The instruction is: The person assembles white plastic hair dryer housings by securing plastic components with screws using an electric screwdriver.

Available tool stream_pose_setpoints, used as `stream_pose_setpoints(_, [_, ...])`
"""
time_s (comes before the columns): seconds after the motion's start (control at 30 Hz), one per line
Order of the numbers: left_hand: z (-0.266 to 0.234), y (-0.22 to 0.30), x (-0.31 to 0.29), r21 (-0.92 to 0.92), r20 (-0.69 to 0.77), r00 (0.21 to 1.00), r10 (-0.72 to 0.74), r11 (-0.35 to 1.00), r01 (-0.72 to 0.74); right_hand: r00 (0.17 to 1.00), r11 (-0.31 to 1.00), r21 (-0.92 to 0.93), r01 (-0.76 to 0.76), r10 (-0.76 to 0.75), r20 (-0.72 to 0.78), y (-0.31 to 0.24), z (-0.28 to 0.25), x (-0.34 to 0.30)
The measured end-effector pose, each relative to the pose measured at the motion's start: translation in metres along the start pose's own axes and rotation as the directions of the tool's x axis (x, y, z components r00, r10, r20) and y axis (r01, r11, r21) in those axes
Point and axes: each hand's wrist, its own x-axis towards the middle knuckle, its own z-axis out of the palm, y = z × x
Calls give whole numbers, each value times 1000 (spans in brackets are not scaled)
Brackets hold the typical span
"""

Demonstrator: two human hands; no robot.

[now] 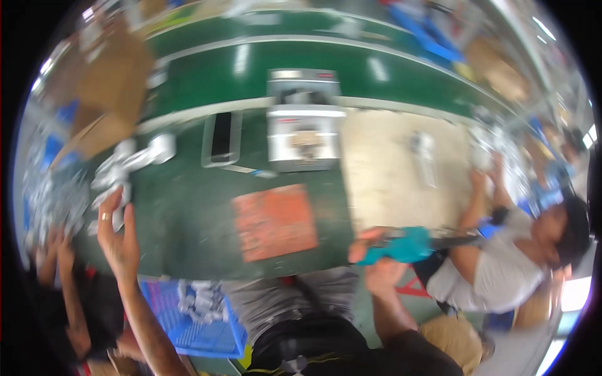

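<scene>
My left hand (118, 238) reaches over the left end of the green table, thumb and fingers apart. Its fingertips are at a cluster of shiny whitish-silver parts (128, 160); blur hides whether they touch. At the table's front edge, my right hand (375, 260) is closed around a teal hand-held tool (401, 245) with a dark end pointing right; blur hides its exact kind. Between my hands lies a worn orange-red square pad (276, 222).
Beyond the pad stand a grey-white box (304, 160) and a dark flat phone-like rectangle (221, 138). A beige board (382, 182) adjoins on the right. A blue crate (207, 338) of silvery parts sits below the table. Co-workers are on both sides, the right one (501, 269) close.
</scene>
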Motion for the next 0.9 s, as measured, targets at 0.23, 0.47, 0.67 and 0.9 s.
stream_pose_setpoints(0.23, [211,294,-9,-650,507,774,378,758,56,998,999,-6,39,-40,-43,-25,-58,-10])
stream_pose_setpoints(0.47, [373,447,-18,-491,627,670,398,869,-57,993,999,-44,-3,-2,-116,-46,-73,-22])
stream_pose_setpoints(0.67, [389,435,-17,-367,694,697,178,921,129,975,981,-174,-81,41,-218,-60,-82,-34])
stream_pose_setpoints(0.9, [260,311,-27,-700,290,801,523,687,-195,987,973,-200,-117,92,-129,-50,-80,1])
